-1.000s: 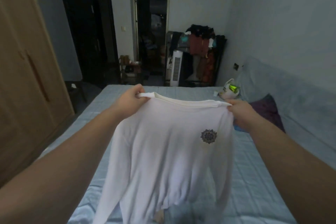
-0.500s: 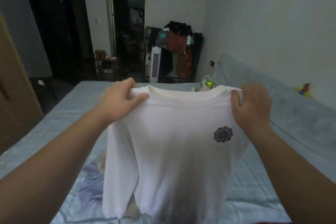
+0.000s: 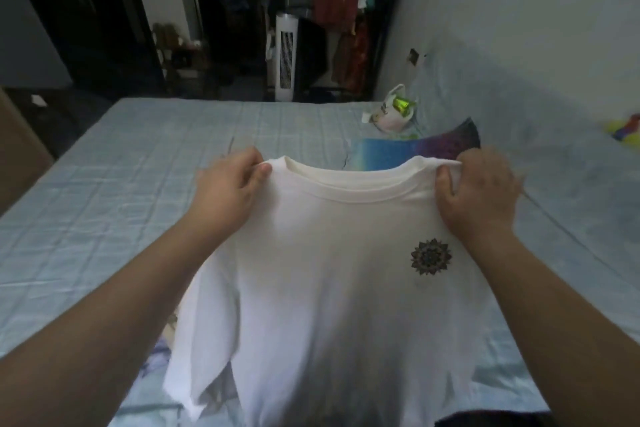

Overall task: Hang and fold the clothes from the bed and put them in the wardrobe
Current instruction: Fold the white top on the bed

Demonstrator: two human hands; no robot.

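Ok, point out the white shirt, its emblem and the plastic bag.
white shirt (image 3: 329,288), head view, chest panel.
emblem (image 3: 431,256), head view, its centre.
plastic bag (image 3: 387,120), head view, white side.

We see a wide bed (image 3: 104,218) covered with a pale blue checked sheet, creased in places. Near its far right corner lies a white plastic bag (image 3: 389,116) with something shiny green (image 3: 403,103) in its mouth. Just nearer than the bag lies a flat cloth (image 3: 391,152), blue on the left and purple on the right; we cannot tell whether it is a pillow. On the right the bedding rises against the wall, and a small bright thing (image 3: 625,126) of yellow, red and blue rests there. At the near left some pale crumpled fabric (image 3: 157,354) lies on the sheet, partly hidden behind the white shirt (image 3: 329,288).
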